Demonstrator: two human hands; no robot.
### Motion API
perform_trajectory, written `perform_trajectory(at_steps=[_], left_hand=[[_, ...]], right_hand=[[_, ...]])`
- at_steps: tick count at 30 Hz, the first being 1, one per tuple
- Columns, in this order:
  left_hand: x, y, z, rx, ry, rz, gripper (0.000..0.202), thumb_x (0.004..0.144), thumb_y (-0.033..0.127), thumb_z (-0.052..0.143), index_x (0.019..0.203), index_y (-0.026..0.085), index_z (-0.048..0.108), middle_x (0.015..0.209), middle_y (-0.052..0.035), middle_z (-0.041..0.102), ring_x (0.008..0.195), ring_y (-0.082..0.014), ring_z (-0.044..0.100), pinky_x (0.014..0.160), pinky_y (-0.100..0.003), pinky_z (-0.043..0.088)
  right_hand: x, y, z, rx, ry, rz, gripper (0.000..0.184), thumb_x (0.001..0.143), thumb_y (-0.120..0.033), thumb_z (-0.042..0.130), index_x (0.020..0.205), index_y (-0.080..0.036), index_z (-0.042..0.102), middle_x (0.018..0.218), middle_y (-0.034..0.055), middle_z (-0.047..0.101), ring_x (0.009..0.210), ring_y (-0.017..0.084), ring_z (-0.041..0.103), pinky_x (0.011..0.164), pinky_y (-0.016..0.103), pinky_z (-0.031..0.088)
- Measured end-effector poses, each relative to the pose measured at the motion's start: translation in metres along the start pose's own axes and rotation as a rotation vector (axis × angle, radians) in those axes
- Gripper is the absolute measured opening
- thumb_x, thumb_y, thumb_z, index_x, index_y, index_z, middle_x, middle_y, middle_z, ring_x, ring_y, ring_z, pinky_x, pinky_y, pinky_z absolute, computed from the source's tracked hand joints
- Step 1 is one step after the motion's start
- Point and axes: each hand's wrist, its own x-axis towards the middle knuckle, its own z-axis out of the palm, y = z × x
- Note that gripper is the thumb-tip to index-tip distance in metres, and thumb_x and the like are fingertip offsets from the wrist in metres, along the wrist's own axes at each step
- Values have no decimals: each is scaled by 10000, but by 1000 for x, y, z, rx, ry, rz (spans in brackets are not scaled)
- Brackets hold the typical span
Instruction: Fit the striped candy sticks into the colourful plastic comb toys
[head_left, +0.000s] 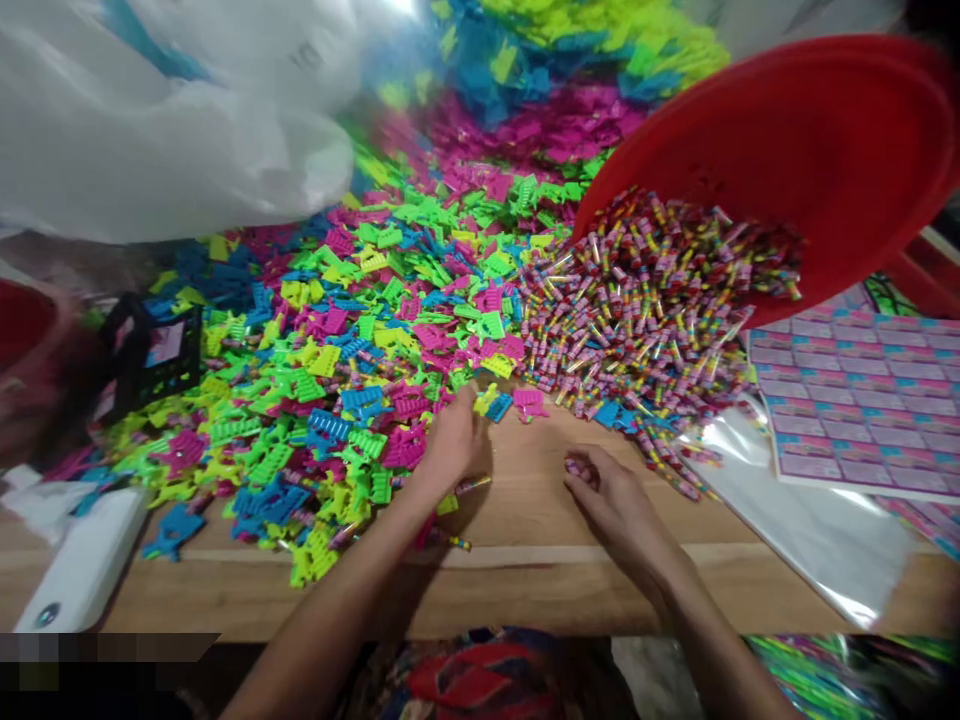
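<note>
My left hand [452,440] is at the right edge of a heap of small neon plastic pieces [322,360], which have slotted, comb-like parts. Its fingers are curled, and whatever they may hold is hidden; a yellow piece [486,402] and a blue piece [499,406] lie at its fingertips. Over bare tabletop, my right hand [611,492] pinches a small pink-wrapped tube [577,468] between thumb and fingers. Beyond it, many similar wrapped tubes [637,300] with coloured bands spill from a tipped red basin [840,150]. A pink piece [529,403] lies between the two hands, farther back.
On the right are printed card sheets [847,400] and a clear plastic bag [810,520]. A white phone-like device [86,560] lies at the front left, near a black basket [161,345]. A large white sack [187,140] bulges over the back left of the wooden table [525,590].
</note>
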Motion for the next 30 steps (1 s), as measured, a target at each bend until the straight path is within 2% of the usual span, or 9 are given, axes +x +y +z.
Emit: perform_trajectory(at_steps=[3,5,7,11,14,17,20,25,30], left_hand=[[-11,4,-1,-497,-23,-112,337,858,196,583,1187,170,519,772,-51,686,702,-211,678,641,-280,464],[-21,10,1,-921,-109,-237,420,796,254,665,1174,180,499,767,-37,708,681,-193,690,617,-258,476],[-32,16,4,-1147,-191,-327,454,722,294,741,1105,179,524,781,-43,727,683,-186,695,616,-252,484],[-48,24,14,-1193,-145,-297,355,652,232,791,952,146,622,839,-45,729,690,-134,642,658,-239,478],[-52,27,18,-1212,-74,-264,340,639,186,793,947,141,658,867,-28,717,725,-116,617,715,-237,474],[-52,26,19,-1254,-37,-310,366,607,196,831,924,156,653,817,12,684,677,-92,577,657,-216,443],[-54,24,15,-1270,-68,-345,397,589,221,873,911,161,648,786,30,661,634,-73,542,604,-201,412],[-57,24,8,-1380,-149,-374,471,582,295,925,954,160,669,850,3,674,699,-95,585,617,-207,446],[-58,23,4,-1436,-204,-381,507,571,270,943,993,163,682,880,-4,691,707,-98,612,613,-206,474]], right_hand=[[6,-25,11,164,-12,-82,242,955,-309,549,1153,-202,637,1031,76,680,918,214,639,839,350,505],[11,-41,19,248,3,-131,228,964,-305,555,1150,-222,659,1092,72,683,996,217,638,890,349,498],[17,-52,26,322,19,-156,221,964,-297,567,1151,-230,664,1117,69,685,1019,219,640,902,352,498],[23,-61,33,409,41,-181,215,968,-291,573,1152,-232,666,1108,64,687,1023,219,641,900,351,502],[23,-63,32,372,52,-233,205,967,-274,581,1141,-232,681,1111,64,682,1048,217,631,933,354,481],[20,-64,28,370,30,-269,209,970,-250,578,1144,-238,692,1124,64,679,1076,213,625,964,355,468],[18,-66,25,391,-1,-259,209,976,-252,570,1132,-249,709,1105,60,685,1058,210,632,940,350,477],[15,-69,25,451,-27,-218,215,967,-272,590,1151,-245,697,1126,55,697,1059,210,638,936,346,480],[14,-72,27,537,-35,-151,200,952,-306,620,1126,-226,675,1091,45,703,1013,200,640,903,329,489]])
